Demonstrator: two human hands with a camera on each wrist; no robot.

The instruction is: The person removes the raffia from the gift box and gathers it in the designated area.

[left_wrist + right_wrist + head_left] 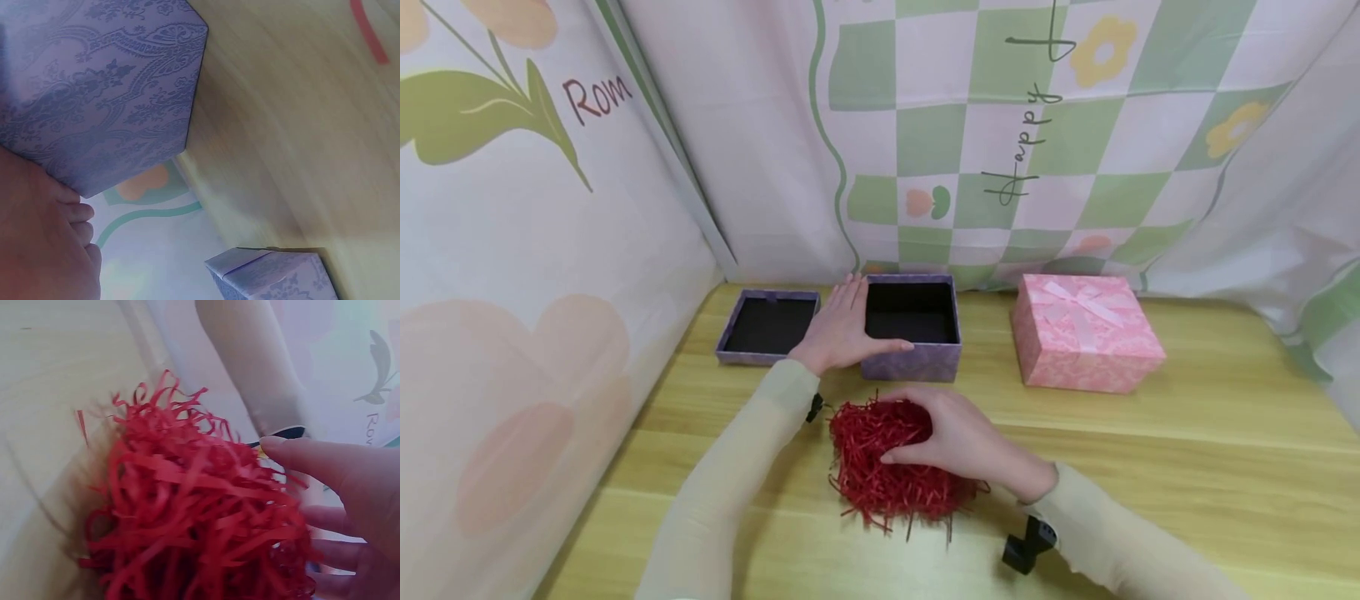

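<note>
A heap of red shredded paper (880,492) lies on the table in front of the purple patterned box (917,363). My right hand (958,437) grips the heap from its right side, fingers and thumb curved into the strands. In the right wrist view the shredded paper (187,512) bunches against the thumb and fingers of my right hand (356,506). My left hand (838,329) rests against the left side of the purple box, fingers extended and thumb stretched over its front edge. The box stands upright without its lid, black inside. The left wrist view shows my left hand (50,237) touching the box's patterned wall (106,87).
Left of the box, the purple lid (767,327) lies with its black inside up. A pink gift box (1086,337) with a ribbon bow stands to the right on the wooden table (1217,433). Printed curtains (925,142) hang behind and at the left.
</note>
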